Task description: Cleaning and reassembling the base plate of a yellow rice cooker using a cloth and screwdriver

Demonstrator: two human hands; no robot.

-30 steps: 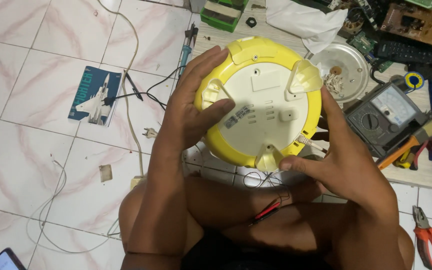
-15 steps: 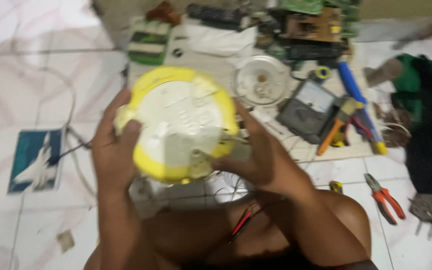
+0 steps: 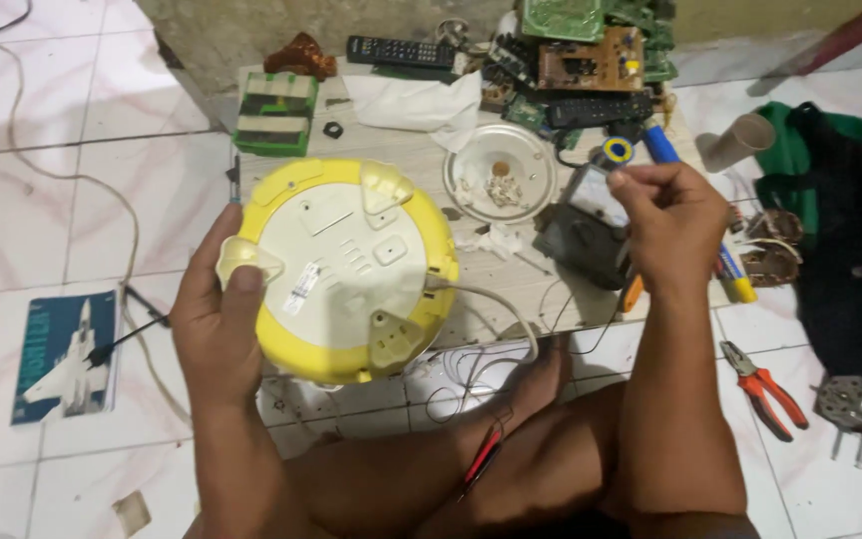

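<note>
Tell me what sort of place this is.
Probably a home electronics repair spot on a tiled floor. Circuit boards, a meter and pliers lie around, while the left hand holds a yellow appliance bottom-up.

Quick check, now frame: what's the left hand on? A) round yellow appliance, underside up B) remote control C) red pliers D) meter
A: the left hand grips the rim of the yellow appliance, its cream base facing the camera, while the right hand is raised over the meter.
</note>
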